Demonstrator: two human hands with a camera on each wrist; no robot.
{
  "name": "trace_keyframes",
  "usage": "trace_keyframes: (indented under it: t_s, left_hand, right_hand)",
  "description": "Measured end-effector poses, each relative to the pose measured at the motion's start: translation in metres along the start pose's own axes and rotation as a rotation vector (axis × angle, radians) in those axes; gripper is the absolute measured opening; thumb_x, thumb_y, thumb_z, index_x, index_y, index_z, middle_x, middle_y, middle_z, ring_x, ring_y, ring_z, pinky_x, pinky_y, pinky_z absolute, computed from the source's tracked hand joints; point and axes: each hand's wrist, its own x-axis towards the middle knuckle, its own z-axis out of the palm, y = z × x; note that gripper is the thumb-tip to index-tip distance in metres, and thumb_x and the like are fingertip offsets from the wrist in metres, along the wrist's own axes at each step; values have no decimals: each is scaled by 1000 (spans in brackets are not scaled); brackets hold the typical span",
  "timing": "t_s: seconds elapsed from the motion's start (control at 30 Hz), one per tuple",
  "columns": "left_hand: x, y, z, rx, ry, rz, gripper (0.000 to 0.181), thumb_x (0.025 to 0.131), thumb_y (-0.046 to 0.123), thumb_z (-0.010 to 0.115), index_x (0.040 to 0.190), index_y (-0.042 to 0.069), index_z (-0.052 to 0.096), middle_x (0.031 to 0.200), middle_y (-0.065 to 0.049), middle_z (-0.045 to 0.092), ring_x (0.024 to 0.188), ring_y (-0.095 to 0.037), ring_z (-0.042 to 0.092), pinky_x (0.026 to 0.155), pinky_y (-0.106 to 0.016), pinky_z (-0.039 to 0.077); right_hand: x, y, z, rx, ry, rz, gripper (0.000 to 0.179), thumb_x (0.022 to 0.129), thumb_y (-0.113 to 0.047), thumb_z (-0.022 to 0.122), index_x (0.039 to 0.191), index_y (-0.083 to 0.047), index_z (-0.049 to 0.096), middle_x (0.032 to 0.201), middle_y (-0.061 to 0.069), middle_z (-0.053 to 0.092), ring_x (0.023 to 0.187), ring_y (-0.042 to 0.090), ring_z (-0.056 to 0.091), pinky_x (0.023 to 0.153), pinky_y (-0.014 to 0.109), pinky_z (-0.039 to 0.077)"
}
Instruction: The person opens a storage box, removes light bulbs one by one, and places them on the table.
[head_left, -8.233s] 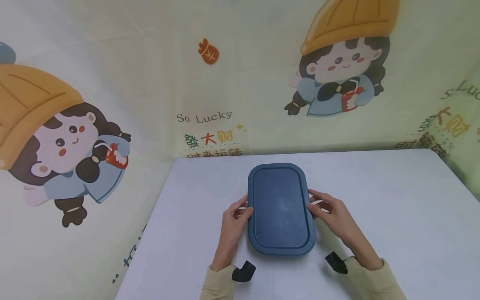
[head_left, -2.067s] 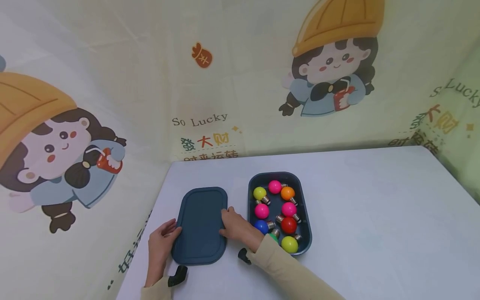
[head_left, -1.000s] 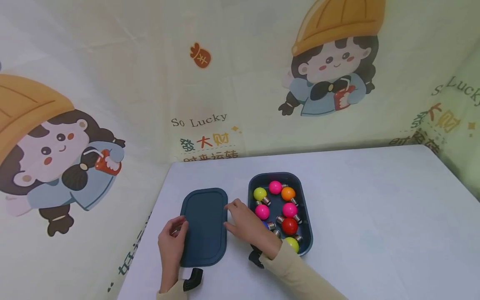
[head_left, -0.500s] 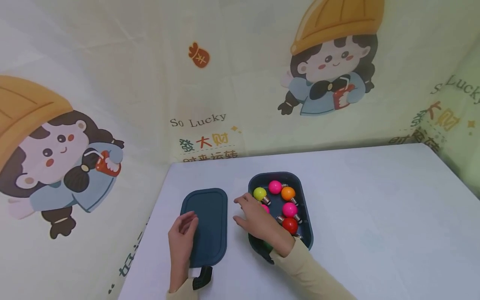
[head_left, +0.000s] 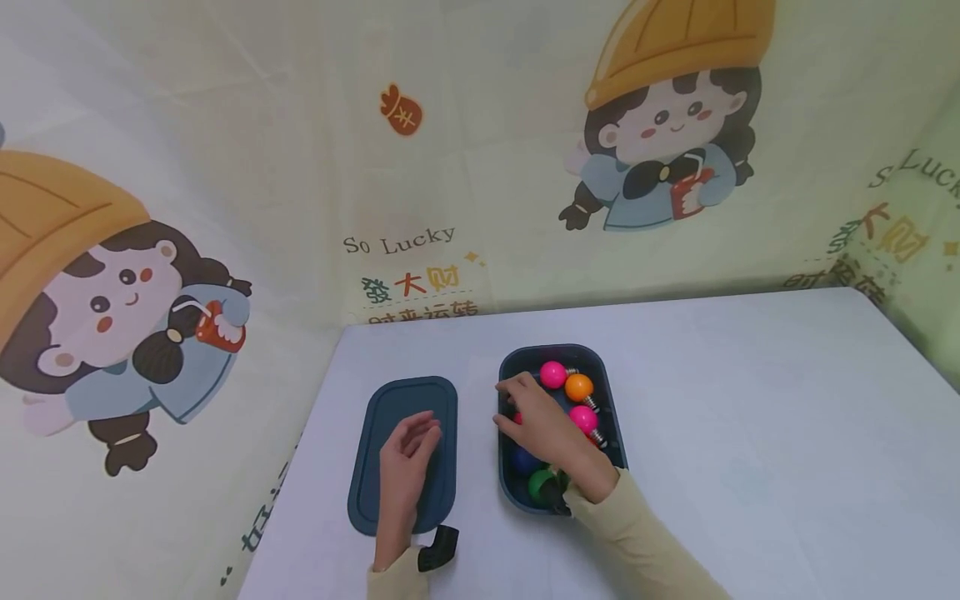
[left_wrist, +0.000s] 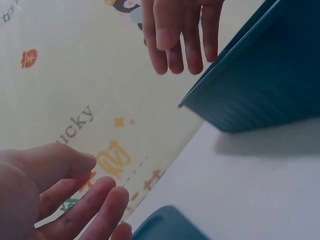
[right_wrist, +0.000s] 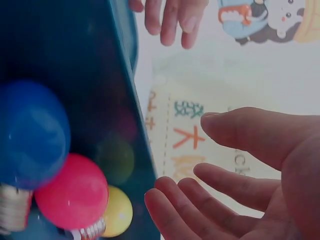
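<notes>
In the head view my left hand [head_left: 405, 467] hovers over the dark blue lid [head_left: 365, 479] lying at the left, its fingers loosely bent around nothing. My right hand [head_left: 543, 429] is over the left side of the dark blue box [head_left: 617, 425], thumb and fingers apart and holding nothing. Colored light bulbs lie inside: a pink bulb [head_left: 553, 375], an orange bulb [head_left: 579, 387], another pink bulb [head_left: 583, 419] and a green bulb [head_left: 541, 485]. The right wrist view shows a blue bulb [right_wrist: 32, 132] and a yellow bulb [right_wrist: 118, 212] by the box wall. My right hand and sleeve hide several bulbs.
The white table [head_left: 750, 417] extends to the right of the box, with a narrow strip of it between lid and box. A pale printed cloth [head_left: 510, 208] hangs behind the table and at its sides.
The lid covered the box at first, then lay on the table at left with both hands at its edges. Since then both hands have let go and moved right, the right one over the box.
</notes>
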Motion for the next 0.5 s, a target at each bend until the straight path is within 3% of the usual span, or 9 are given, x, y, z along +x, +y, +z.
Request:
trace_keyframes:
  t_s: [0.2, 0.3, 0.5]
  left_hand:
    - [-2, -1, 12, -34, -44, 13, 37, 95, 21, 69, 127, 4, 62, 119, -11, 68, 100, -11, 68, 87, -16, 52]
    - [-4, -1, 19, -52, -67, 9, 37, 95, 20, 69, 127, 4, 62, 118, -13, 68, 101, -18, 69, 86, -16, 52]
    - [-9, 1, 37, -68, -131, -2, 36, 95, 22, 69, 126, 5, 63, 117, -13, 68, 102, -31, 69, 83, -18, 54]
  right_hand:
    - [2, 12, -12, 57, -3, 33, 44, 92, -11, 70, 131, 4, 55, 122, 21, 53, 103, 32, 65, 89, 41, 57]
    - [3, 16, -18, 73, -12, 41, 45, 92, -11, 70, 131, 5, 54, 120, 21, 53, 100, 31, 64, 86, 39, 57]
    - [3, 22, -24, -2, -19, 57, 49, 92, -15, 70, 134, 5, 53, 123, 20, 52, 90, 22, 58, 82, 34, 57]
